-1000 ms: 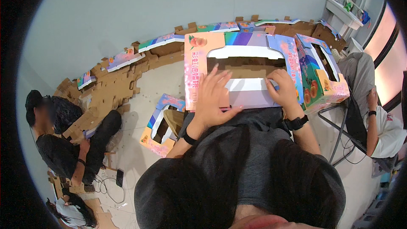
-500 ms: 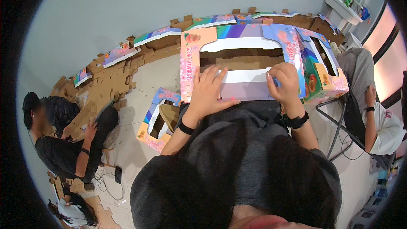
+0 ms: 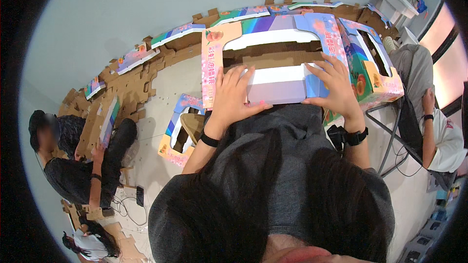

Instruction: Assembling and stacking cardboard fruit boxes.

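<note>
A colourful cardboard fruit box [image 3: 270, 23] with a large window cut in its top sits at my lap. Its brown inside shows through the window. My left hand [image 3: 235, 98] grips the left part of the near side, fingers over the window's rim and thumb stretched along the lower edge. Across the near right corner my right hand [image 3: 337, 90] takes hold of the same side, its fingers spread on the rim and its thumb at the lower edge. Between both hands runs a white and lilac strip [image 3: 278, 84] of the box.
A similar box [image 3: 369, 63] stands against the right side, near a seated person [image 3: 412, 80]. Another box [image 3: 181, 126] lies on the floor at left. Flattened cardboard [image 3: 114, 85] lines the wall. A person at left [image 3: 73, 165] holds a printed cardboard piece [image 3: 110, 122]. Cables lie below.
My right hand has uncurled and spread its fingers over the near right corner. The box has shifted slightly away and left. The person at left has raised a printed cardboard piece.
</note>
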